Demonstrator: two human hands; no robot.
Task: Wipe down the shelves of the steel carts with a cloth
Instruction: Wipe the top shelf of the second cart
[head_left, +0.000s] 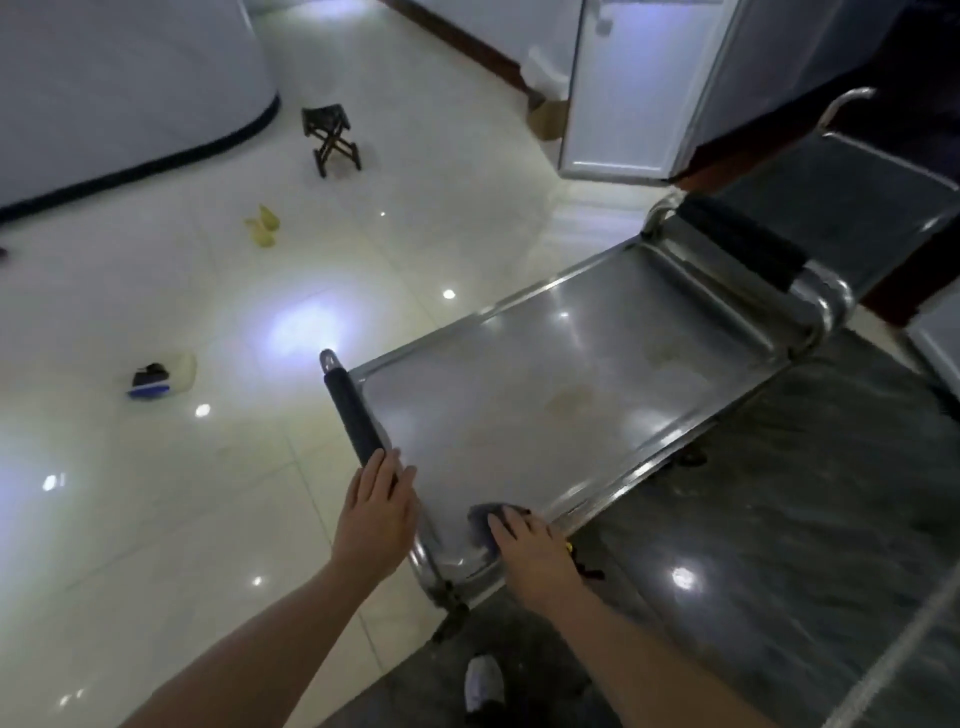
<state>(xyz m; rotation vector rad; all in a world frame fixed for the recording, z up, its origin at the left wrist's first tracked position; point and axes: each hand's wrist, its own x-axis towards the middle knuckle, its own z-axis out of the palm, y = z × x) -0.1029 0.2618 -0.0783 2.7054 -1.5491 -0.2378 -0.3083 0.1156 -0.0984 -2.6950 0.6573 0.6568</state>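
Head view: a dark crumpled cloth (485, 514) is pressed onto the stained steel shelf (545, 395) by the right hand (530, 545), fingers together; the handle (356, 415) is gripped by the left hand (376, 512).

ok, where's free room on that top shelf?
Bare steel runs across the cart shelf between the near handle and the far handle. Crowded only at the near corner: right hand on the cloth, left hand on the handle.

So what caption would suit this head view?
Right hand presses a cloth on the cart's top shelf; left hand grips the handle.
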